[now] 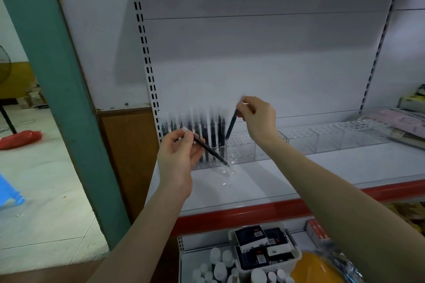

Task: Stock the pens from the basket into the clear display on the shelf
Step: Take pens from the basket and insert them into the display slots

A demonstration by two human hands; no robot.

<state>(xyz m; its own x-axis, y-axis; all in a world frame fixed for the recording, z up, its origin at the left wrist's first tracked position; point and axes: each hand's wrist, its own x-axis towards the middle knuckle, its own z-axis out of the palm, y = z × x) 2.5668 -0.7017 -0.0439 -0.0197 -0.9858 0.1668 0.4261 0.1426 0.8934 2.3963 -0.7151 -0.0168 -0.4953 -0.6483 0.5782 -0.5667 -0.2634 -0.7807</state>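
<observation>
A clear display [243, 148] with rows of holes stands on the white shelf [287, 181]. Several dark pens [212, 131] stand upright in its left end. My left hand [178, 158] pinches a dark pen [211, 150] that slants down to the right in front of the display. My right hand [258, 117] pinches the top of another dark pen [231, 125], whose lower tip reaches the display just right of the standing pens. A white basket [296, 254] with dark boxes sits below the shelf.
More clear displays [326, 136] run to the right along the shelf, ending at packaged goods [400, 122]. A red strip [253, 212] edges the shelf front. White bottles [220, 264] and a yellow object [315, 270] fill the tray below. A green post [59, 89] stands left.
</observation>
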